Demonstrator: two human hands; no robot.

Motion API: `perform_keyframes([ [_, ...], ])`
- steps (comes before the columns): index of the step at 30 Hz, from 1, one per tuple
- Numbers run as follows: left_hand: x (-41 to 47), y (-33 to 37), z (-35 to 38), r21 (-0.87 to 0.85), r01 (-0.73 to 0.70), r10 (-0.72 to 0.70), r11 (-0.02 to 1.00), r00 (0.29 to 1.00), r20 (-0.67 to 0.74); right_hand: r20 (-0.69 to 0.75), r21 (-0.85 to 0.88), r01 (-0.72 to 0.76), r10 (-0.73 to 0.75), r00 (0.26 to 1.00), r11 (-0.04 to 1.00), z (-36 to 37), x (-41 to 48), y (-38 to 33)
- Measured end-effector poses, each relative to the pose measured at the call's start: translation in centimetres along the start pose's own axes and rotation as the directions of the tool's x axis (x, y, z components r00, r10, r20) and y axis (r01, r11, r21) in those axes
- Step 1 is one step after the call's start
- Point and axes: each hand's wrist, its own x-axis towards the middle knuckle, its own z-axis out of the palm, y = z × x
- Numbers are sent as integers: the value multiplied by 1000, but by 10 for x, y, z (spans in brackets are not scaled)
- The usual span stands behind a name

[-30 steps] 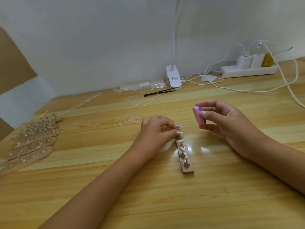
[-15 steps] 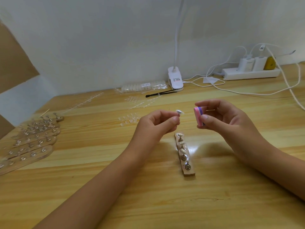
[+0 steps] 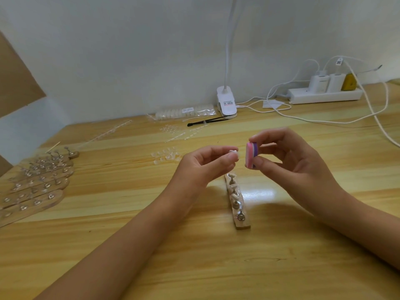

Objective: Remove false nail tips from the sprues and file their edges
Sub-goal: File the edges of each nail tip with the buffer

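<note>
The nail tip [image 3: 233, 151] pinched in the left grip [image 3: 201, 167] shows only as a pale sliver. Thumb and fingertip cover the rest, and its edge is too small to judge. The right grip [image 3: 292, 161] covers both ends of the file block [image 3: 251, 155]. Well left of the left grip, the wooden holders [image 3: 32, 191] run off the picture's edge. Beyond the right grip, the lamp neck [image 3: 230, 40] is cut off at the top, and the clip label [image 3: 229, 103] is unreadable.

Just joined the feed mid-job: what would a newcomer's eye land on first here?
Centre frame, the left hand pinches a small nail tip just beside the pink-and-purple file block held in the right hand. Below them lies a wooden strip carrying mounted tips, and more such strips are fanned at the far left.
</note>
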Motion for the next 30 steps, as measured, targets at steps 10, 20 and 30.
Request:
perform_keyframes([
  [10, 0, -3, 4, -52, 29, -28, 998, 999, 24, -7, 83, -127, 128, 992, 988, 1, 0, -3],
  [20, -2, -1, 3, -10, -14, 14, 1000, 999, 42, 31, 140, -224, 222, 975, 965, 1, 0, -10],
  [30, -3, -1, 3, 86, -48, 46, 995, 999, 25, 22, 102, -249, 248, 969, 963, 2, 0, -9],
])
